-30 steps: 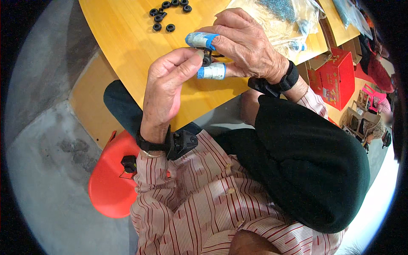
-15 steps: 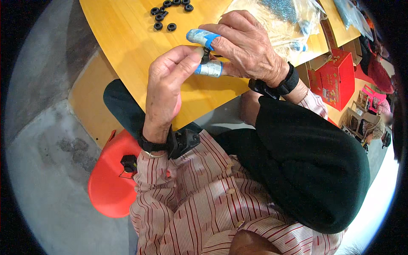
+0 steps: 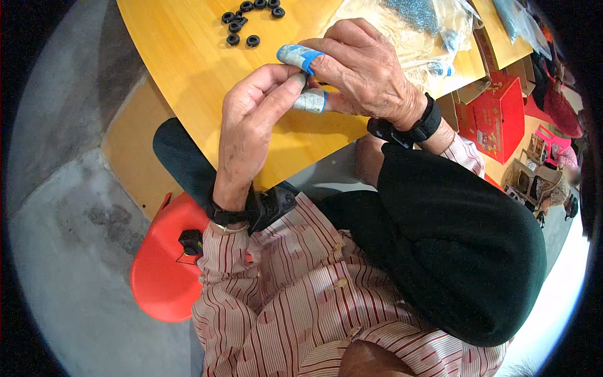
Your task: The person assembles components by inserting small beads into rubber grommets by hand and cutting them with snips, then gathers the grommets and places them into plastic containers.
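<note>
Over the table, my left hand (image 3: 251, 116) and my right hand (image 3: 370, 75) meet at the fingertips. Between them they pinch a small black piece (image 3: 308, 81), mostly hidden by the fingers, so its exact kind does not show. My left thumb and forefinger are pressed together on it. My right forefinger and thumb wear pale wrappings (image 3: 298, 57) edged with blue tape, and both tips close in on the same piece. Beyond my left hand, several small black rings (image 3: 252, 41) like little wheels lie loose on the tabletop.
The yellow wooden table (image 3: 182, 56) has a curved edge before me. A clear plastic bag (image 3: 408, 38) with small blue pieces lies at the far right. A red box (image 3: 496, 119) stands beyond the table on the right, and a red stool (image 3: 163, 270) at my left.
My left hand has shifted slightly to the right, its thumb now covering more of the small black piece. My right hand has barely moved.
</note>
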A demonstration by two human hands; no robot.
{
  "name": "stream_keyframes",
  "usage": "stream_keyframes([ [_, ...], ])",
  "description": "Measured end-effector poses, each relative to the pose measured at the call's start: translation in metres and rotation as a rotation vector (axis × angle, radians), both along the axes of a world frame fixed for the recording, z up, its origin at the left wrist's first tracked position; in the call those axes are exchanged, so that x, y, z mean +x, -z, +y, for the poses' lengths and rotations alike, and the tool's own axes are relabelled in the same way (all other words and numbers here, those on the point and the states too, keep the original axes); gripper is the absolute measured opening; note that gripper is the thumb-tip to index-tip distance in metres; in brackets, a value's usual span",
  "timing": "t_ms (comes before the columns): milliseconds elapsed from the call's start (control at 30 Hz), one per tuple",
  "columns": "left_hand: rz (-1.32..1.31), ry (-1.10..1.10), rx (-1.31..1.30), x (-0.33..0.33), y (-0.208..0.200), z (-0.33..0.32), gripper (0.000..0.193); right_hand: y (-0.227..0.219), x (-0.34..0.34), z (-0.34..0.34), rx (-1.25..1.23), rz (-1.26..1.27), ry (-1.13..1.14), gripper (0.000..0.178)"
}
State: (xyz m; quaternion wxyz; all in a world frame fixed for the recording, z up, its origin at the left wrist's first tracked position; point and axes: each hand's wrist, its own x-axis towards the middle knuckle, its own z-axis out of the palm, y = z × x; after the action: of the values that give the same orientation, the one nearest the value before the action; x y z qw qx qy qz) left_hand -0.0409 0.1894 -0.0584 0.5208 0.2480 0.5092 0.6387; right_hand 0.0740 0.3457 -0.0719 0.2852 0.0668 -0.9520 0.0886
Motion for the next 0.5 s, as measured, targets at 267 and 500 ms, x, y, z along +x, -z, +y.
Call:
stream_keyframes([
  [267, 0.030, -0.027, -0.007, 0.0036, 0.0048, 0.0020, 0.023, -0.0030, 0.0016, 0.0002, 0.011, -0.050, 0.011, 0.035],
  [500, 0.036, -0.045, -0.035, 0.0044, 0.0018, 0.0028, 0.023, -0.0012, 0.0023, 0.0002, 0.019, -0.038, 0.019, 0.040],
])
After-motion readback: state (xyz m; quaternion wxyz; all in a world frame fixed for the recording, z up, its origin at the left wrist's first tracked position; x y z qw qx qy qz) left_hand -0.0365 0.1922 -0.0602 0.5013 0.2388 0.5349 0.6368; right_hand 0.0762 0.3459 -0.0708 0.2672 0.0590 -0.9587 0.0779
